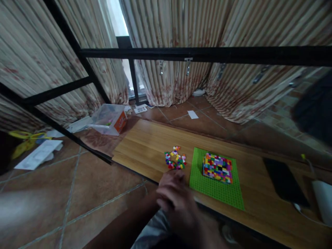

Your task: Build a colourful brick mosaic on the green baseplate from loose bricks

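Note:
My left hand [171,177] is at the front edge of the wooden board, just short of a loose heap of small coloured building bricks [171,164]. Its fingers are blurred and partly covered, so I cannot make out anything in them. Across it lies my right hand [178,200], with bent fingers and thumb over the left wrist. To the right of both hands is a green baseplate [215,194]. A low rectangular block of multicoloured bricks [217,168] stands on it, with a small dark gap near its middle.
The wooden board [145,138] also bears a dark phone [284,180] with a cable and a white device [324,197] at right. A clear plastic box [109,119] stands beyond its left end. Black metal bars [166,54] cross above; striped curtains [166,24] hang behind.

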Available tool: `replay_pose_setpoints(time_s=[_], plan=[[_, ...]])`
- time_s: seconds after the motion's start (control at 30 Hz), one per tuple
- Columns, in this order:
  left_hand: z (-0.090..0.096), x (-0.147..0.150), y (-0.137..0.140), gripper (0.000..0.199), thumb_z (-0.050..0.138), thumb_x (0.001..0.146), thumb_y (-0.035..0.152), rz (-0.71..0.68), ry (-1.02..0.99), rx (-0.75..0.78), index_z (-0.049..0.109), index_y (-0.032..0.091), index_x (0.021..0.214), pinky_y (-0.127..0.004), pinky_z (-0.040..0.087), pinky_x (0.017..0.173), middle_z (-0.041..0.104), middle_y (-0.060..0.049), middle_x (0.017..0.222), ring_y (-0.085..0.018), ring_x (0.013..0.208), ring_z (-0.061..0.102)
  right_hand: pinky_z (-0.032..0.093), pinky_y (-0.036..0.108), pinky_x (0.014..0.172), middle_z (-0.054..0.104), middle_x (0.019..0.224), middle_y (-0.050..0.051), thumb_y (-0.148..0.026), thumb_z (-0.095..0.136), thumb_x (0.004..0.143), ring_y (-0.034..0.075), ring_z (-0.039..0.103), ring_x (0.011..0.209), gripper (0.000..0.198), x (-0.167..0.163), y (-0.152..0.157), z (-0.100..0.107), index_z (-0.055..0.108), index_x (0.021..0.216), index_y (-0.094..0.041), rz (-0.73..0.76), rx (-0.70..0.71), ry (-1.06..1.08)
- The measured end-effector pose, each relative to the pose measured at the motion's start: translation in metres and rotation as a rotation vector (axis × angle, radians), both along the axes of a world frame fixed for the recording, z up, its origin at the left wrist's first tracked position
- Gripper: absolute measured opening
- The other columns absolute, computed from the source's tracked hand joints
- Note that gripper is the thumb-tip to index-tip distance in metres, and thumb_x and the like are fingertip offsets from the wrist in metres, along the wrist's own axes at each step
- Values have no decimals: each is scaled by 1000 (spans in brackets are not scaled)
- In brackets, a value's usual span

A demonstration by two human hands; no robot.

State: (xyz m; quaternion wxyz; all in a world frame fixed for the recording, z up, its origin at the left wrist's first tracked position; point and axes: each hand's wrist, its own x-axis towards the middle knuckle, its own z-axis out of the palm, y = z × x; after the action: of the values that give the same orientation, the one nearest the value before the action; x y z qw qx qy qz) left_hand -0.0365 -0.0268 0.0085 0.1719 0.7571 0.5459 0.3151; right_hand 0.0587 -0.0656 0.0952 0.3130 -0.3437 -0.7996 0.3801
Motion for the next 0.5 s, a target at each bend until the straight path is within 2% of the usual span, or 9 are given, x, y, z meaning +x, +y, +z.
replay_pose_setpoints(time_s=[0.1, 0.17, 0.3, 0.4, 0.5], plan=[[-2, 1, -1, 7, 50, 81, 16, -2, 6, 28, 56, 20, 81, -27, 46, 63, 59, -3, 72, -16, 67, 57, 44, 34, 86, 66, 99, 4, -30, 58, 84, 20, 57, 93, 17, -50, -22, -12, 64, 99, -22, 400, 155, -50], [-3, 1, 0, 7, 50, 81, 16, -27, 7, 45, 55, 20, 82, -26, 46, 64, 58, -3, 71, -15, 67, 57, 41, 31, 90, 65, 98, 2, -28, 54, 87, 16, 57, 94, 14, -65, -27, -16, 62, 97, -22, 500, 163, -52], [-2, 2, 0, 9, 51, 78, 13, -21, 2, 66, 54, 20, 82, -25, 45, 62, 58, -3, 72, -15, 66, 57, 43, 25, 80, 62, 88, 0, -34, 56, 86, 13, 57, 87, 14, -62, -24, -21, 59, 83, -21, 471, 94, -22], [-2, 4, -2, 10, 52, 75, 13, -6, 6, 73, 55, 21, 81, -25, 44, 60, 58, -3, 72, -15, 64, 55, 42, 28, 71, 57, 73, 1, -43, 56, 84, 15, 54, 76, 29, -49, -17, -30, 52, 67, -20, 421, 213, -19], [-3, 6, -4, 13, 55, 73, 13, 32, -34, 47, 57, 21, 83, -26, 45, 62, 60, -3, 75, -16, 67, 56, 39, 30, 67, 55, 66, 2, -41, 52, 86, 15, 51, 69, 34, -32, -11, -46, 49, 60, -20, 339, 349, -25]])
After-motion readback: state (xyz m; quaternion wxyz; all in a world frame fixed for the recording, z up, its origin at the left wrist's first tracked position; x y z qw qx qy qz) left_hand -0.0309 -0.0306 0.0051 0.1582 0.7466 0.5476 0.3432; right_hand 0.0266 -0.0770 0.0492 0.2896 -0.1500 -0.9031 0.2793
